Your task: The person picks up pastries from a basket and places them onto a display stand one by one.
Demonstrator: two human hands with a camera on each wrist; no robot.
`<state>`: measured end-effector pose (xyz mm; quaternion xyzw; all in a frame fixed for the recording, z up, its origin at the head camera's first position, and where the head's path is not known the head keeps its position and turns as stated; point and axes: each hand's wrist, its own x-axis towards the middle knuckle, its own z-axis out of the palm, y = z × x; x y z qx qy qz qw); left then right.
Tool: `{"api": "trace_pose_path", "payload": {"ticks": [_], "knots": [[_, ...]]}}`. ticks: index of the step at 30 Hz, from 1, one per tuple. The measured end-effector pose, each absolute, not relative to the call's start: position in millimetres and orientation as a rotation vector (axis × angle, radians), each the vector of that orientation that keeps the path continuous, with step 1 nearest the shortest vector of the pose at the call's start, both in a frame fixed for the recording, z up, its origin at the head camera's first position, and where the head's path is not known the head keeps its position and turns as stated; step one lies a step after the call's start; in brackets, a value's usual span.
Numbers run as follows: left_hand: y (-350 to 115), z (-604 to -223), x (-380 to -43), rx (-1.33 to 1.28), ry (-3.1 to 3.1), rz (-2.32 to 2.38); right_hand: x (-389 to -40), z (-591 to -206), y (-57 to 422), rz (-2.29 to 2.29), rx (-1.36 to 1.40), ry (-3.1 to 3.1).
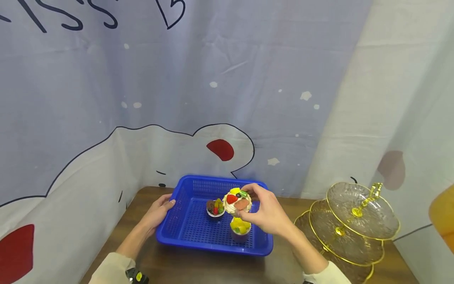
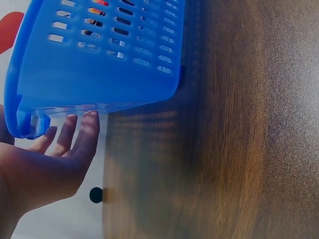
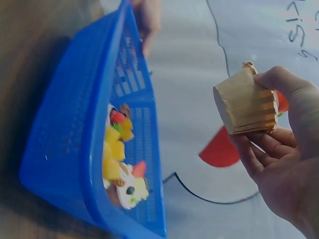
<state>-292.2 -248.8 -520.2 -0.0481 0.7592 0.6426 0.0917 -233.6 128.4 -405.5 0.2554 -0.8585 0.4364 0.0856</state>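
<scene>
My right hand (image 1: pixel 267 211) holds a cream cupcake (image 1: pixel 237 202) above the right part of a blue plastic basket (image 1: pixel 213 249). Red, yellow and green fruit pieces top its white cream. From the right wrist view, thumb and fingers grip its pale pleated paper cup (image 3: pixel 246 102). My left hand (image 1: pixel 158 211) holds the basket's left rim, thumb over the edge and fingers outside. Inside the basket sit a dark fruit-topped cupcake (image 1: pixel 215 208) and a yellow fruit-topped one (image 1: pixel 240 228). A white cream-topped cupcake (image 3: pixel 130 189) shows there only in the right wrist view.
A tiered glass stand with gold rims (image 1: pixel 361 211) stands on the wooden table (image 1: pixel 198 268) to the right. Behind the table hangs a printed curtain (image 1: pixel 227 98). An orange-yellow object (image 1: pixel 443 213) enters at the right edge.
</scene>
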Motion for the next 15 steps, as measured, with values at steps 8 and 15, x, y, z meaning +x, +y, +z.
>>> {"api": "trace_pose_path", "payload": {"ticks": [8,15], "knots": [[-248.3,-521.2,-294.2,-0.165,2.232,1.94,-229.6,-400.6,155.3,1.281,0.669,-2.466],[-249.5,-522.0,-292.6,-0.164,2.248,1.922,-224.3,-392.4,170.6,1.281,0.581,-2.444]]}}
